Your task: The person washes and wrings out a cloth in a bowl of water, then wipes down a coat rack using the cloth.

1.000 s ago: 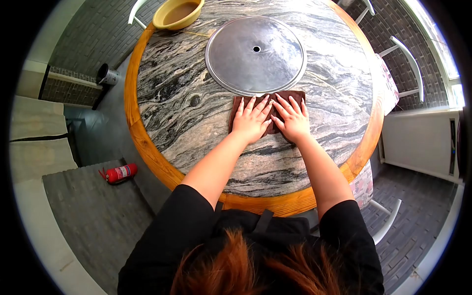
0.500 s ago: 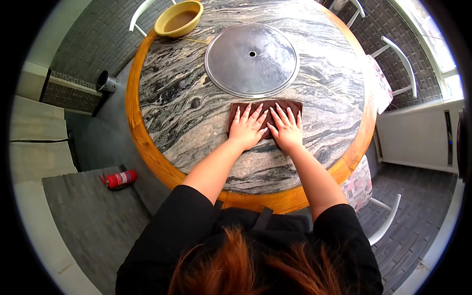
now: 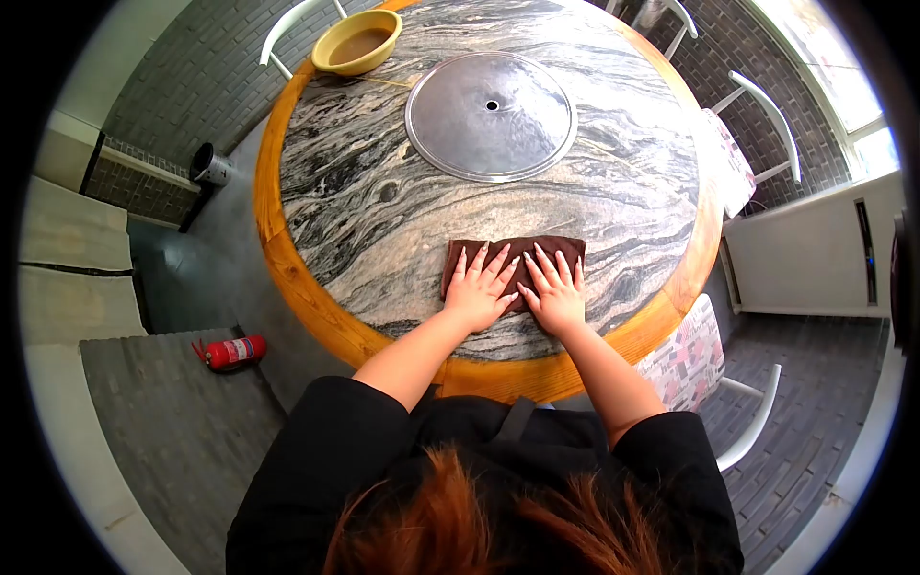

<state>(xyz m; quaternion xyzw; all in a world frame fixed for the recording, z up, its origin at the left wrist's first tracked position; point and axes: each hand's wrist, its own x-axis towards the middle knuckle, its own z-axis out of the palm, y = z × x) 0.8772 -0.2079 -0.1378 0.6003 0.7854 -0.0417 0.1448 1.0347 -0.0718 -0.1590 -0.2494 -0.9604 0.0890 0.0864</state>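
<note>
A dark brown cloth (image 3: pixel 514 251) lies folded on the round marble-topped table (image 3: pixel 364 230), close to the near wooden rim. My left hand (image 3: pixel 477 290) presses flat on the left part of the cloth, fingers spread. On the cloth's right part rests my right hand (image 3: pixel 556 292), also flat with fingers apart. The two thumbs point toward each other, with a small gap of cloth between them. Beyond the cloth, at the table's centre, is a round metal lid (image 3: pixel 491 125) with a small hole in its middle.
A yellow basin (image 3: pixel 356 43) of murky water stands at the table's far left edge. White-framed chairs (image 3: pixel 767 120) surround the table, one (image 3: pixel 695 359) close on my right. A red fire extinguisher (image 3: pixel 233 352) and a dark bin (image 3: pixel 211 165) are on the left.
Both hands have drawn the cloth toward me, away from the metal lid and nearer the table's front rim. They stay flat on it. The view has shifted slightly.
</note>
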